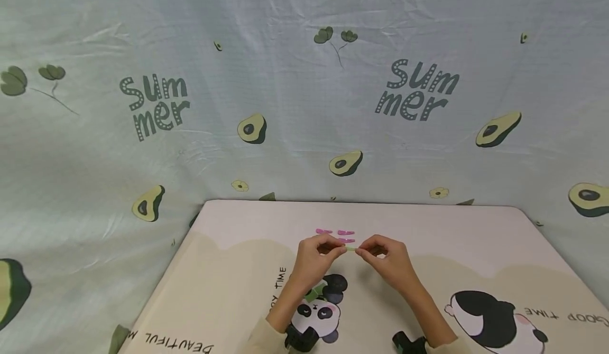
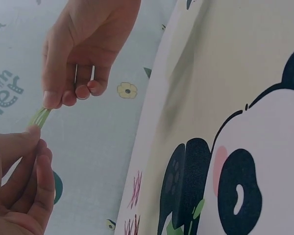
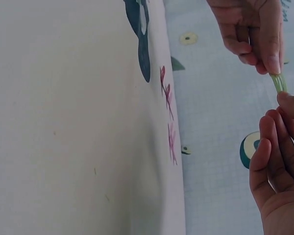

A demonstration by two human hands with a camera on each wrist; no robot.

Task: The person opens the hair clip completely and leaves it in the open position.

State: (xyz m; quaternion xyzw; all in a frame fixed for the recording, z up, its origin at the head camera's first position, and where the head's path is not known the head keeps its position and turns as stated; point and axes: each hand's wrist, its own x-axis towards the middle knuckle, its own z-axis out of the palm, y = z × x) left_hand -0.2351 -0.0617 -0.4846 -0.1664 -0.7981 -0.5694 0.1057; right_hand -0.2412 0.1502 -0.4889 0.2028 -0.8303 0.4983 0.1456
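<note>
A small light-green snap hair clip (image 1: 351, 248) is held up between both hands over the table. My left hand (image 1: 316, 256) pinches one end between thumb and fingertips, and my right hand (image 1: 389, 261) pinches the other. The left wrist view shows the green clip (image 2: 39, 117) stretched between the two thumbs, its fingertip-covered ends hidden. Pink hair clips lie just beyond the hands: one at the left (image 1: 324, 231), another beside it (image 1: 345, 232), and a third pink clip (image 1: 349, 241) nearer, partly behind the left fingers.
The pale table mat (image 1: 228, 285) carries printed panda pictures and lettering. Behind its far edge hangs a light cloth (image 1: 295, 105) printed with avocados and words. Each wrist wears a dark camera band, such as the left band (image 1: 303, 339).
</note>
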